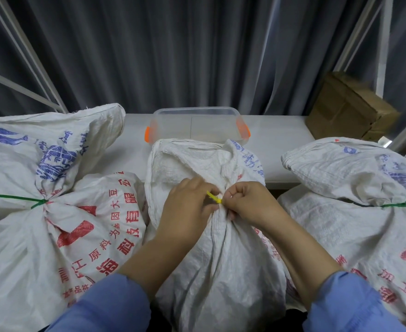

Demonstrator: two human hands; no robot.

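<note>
A white woven sack (221,255) stands in front of me, its neck bunched together. A yellow cable tie (213,197) wraps the gathered neck. My left hand (186,208) pinches the tie from the left, fingers curled at the neck. My right hand (250,203) is curled round the bunched neck and the tie's other end from the right. The two hands nearly touch at the tie. Most of the tie is hidden under my fingers.
A tied sack (60,226) with a green tie (20,198) stands at the left, another (355,212) with a green tie (394,205) at the right. Behind lies a white table (276,140) bearing a clear plastic bin (239,127) with orange clips. A cardboard box (345,109) sits far right.
</note>
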